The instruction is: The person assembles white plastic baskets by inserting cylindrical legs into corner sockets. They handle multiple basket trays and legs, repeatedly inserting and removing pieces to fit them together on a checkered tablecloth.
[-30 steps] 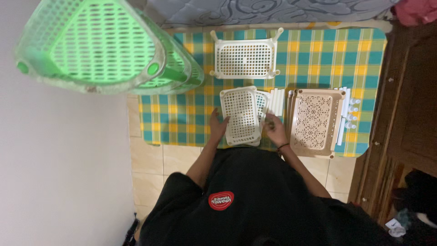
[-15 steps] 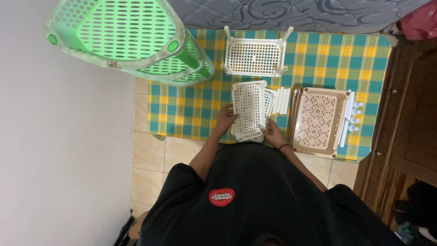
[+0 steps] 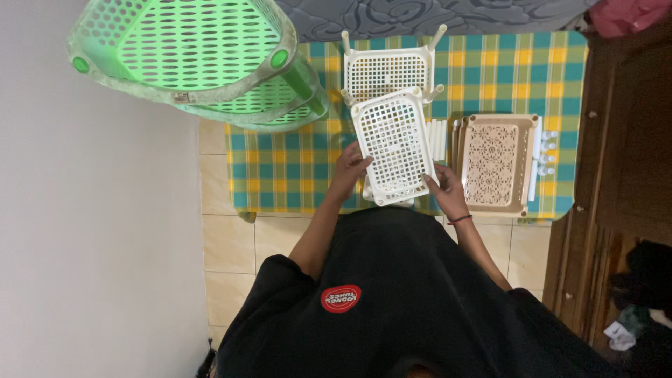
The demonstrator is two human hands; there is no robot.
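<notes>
**White lattice shelf tray lifted clear over a checked mat**

Seen from above, a person in a black shirt with a round red patch [image 3: 340, 298] fills the lower middle of the frame, both arms reaching upward in the picture. The left hand [image 3: 350, 171] grips the left long edge of a white perforated plastic tray [image 3: 394, 145], fingers curled closed on its rim; the right hand [image 3: 446, 192], a dark band at its wrist, clasps the tray's lower right corner in the same closed hold. The tray sits at frame centre, tilted a little off square. Another white tray [image 3: 374, 194] peeks out just beneath its lower edge.

Just right of it lies a bundle of white tubes [image 3: 437, 138], then a stack of beige trays with a pierced floral pattern [image 3: 493, 164], with more white tubes and small caps [image 3: 543, 157] along their right side. Beyond, at upper centre, a second white tray with corner posts [image 3: 385, 71] stands on the green, yellow and teal checked mat [image 3: 280, 168]. A green slatted corner rack [image 3: 189, 59] looms at upper left; a wooden cabinet [image 3: 619, 140] lines the right edge.

The risks appear modest: held only at one edge and one corner, the light tray could twist or slip, and a swing to the right might knock the loose tubes rolling across the mat.
</notes>
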